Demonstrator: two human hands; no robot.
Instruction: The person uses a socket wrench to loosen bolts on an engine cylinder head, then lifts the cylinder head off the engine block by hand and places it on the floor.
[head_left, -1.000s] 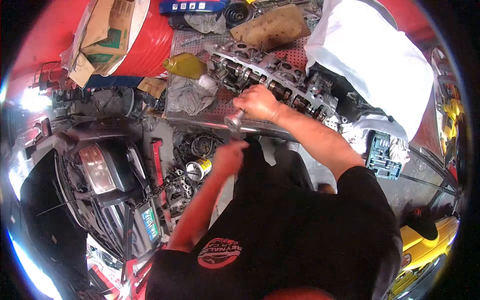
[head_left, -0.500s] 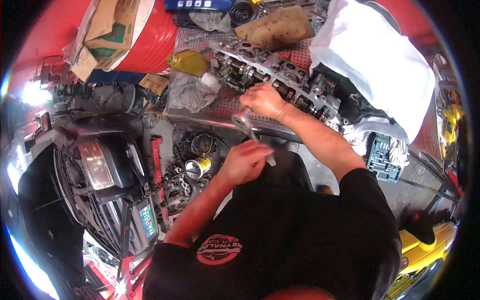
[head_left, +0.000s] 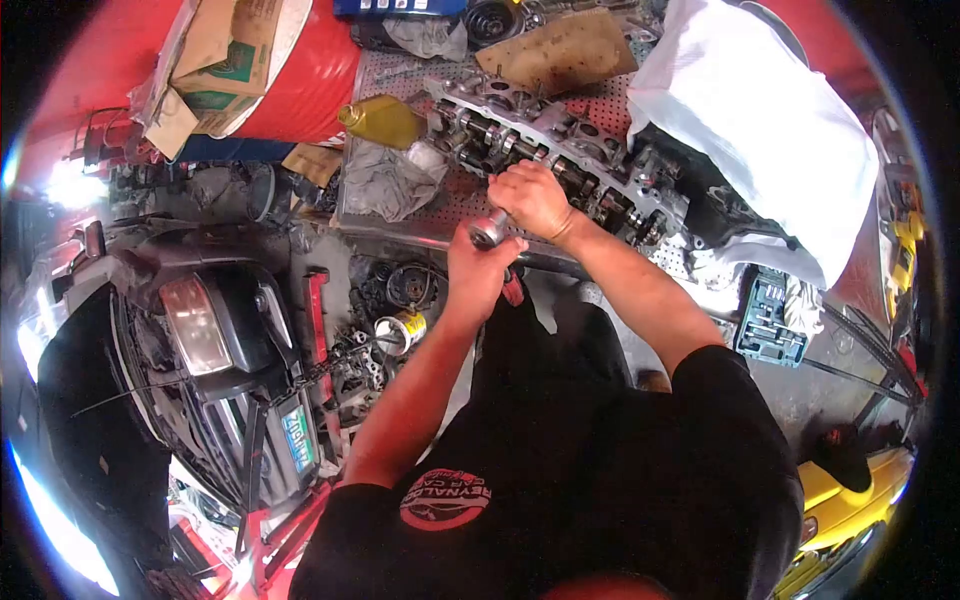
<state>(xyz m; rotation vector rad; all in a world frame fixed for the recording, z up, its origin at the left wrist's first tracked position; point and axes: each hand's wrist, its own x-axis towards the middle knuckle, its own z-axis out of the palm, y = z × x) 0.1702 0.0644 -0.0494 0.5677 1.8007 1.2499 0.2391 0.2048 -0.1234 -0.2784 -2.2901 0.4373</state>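
Over the near edge of the surface [head_left: 398, 230], a metal tool [head_left: 488, 231] is gripped by the right hand [head_left: 532, 200], its round end wrapped by the left hand [head_left: 478, 268]; both hands are closed on it, side by side. At one o'clock from them, the engine cylinder head [head_left: 560, 150] is laid out. At ten, a crumpled rag [head_left: 388, 183] is seen, with a bottle [head_left: 386, 123] lying just beyond.
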